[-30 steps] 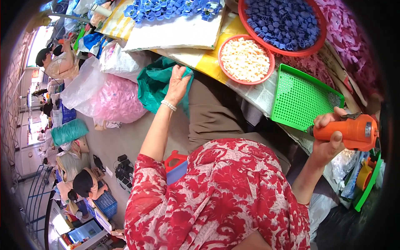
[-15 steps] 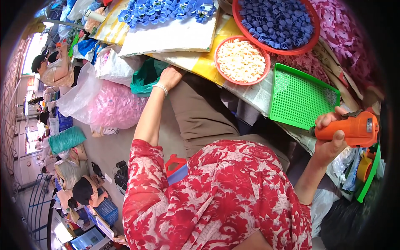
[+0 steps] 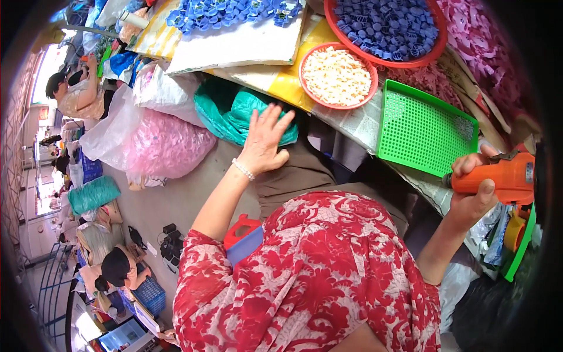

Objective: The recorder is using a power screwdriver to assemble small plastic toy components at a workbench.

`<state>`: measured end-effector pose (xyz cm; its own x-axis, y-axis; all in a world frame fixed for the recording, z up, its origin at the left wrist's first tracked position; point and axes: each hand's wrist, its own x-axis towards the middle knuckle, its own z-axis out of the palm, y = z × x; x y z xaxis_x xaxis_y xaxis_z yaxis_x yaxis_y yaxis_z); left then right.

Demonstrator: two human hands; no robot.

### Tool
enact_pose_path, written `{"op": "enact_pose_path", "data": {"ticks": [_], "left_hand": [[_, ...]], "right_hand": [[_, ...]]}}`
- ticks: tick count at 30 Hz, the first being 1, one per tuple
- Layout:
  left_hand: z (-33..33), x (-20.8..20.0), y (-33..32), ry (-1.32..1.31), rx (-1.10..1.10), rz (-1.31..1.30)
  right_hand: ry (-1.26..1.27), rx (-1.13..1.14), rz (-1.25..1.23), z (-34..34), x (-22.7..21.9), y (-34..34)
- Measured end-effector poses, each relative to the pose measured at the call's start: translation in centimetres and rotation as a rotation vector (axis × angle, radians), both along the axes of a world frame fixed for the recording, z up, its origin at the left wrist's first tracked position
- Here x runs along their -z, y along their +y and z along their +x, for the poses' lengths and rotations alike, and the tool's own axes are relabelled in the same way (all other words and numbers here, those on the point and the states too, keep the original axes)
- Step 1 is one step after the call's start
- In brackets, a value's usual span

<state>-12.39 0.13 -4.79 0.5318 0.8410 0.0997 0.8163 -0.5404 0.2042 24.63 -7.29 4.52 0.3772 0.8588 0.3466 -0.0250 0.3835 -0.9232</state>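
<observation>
My left hand, a beaded bracelet at its wrist, lies with spread fingers on the edge of a green plastic bag. The bag is bunched up over my knee, beside the table edge; its contents cannot be made out. On the right, my right hand is wrapped round an orange handheld power tool with a dark tip. That tip points left, close to the near corner of a green perforated tray. Small pale bits lie at the tray's far right end.
Blue plastic parts fill a large red basin; cream pieces fill a smaller red basket. More blue parts lie on a white board. A clear bag of pink pieces stands left. Other people sit farther left.
My left hand has moved right and nearer, its fingers now spread. The green bag has been drawn across my knee. My right hand and the orange tool have shifted slightly right.
</observation>
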Motion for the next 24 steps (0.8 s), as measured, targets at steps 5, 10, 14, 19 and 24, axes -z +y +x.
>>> {"op": "enact_pose_path", "data": {"ticks": [5, 10, 14, 19, 24], "left_hand": [[-4.2, 0.4, 1.6, -0.380, -0.307, 0.246], [-8.3, 3.9, 0.8, -0.370, -0.614, -0.013], [-9.5, 6.5, -2.4, -0.256, -0.710, -0.477], [-4.2, 4.1, -3.8, -0.104, -0.632, -0.652], [-0.7, 2.9, -2.7, -0.105, -0.479, -0.707]], "right_hand": [[0.036, 0.076, -0.013, -0.1, 0.4, -0.9], [0.016, 0.013, -0.011, -0.2, 0.7, -1.1], [0.054, -0.008, 0.007, -0.1, 0.2, -0.9], [0.076, -0.010, -0.008, -0.5, 0.7, -0.4], [0.069, -0.029, -0.033, -0.9, 0.6, 0.2]]}}
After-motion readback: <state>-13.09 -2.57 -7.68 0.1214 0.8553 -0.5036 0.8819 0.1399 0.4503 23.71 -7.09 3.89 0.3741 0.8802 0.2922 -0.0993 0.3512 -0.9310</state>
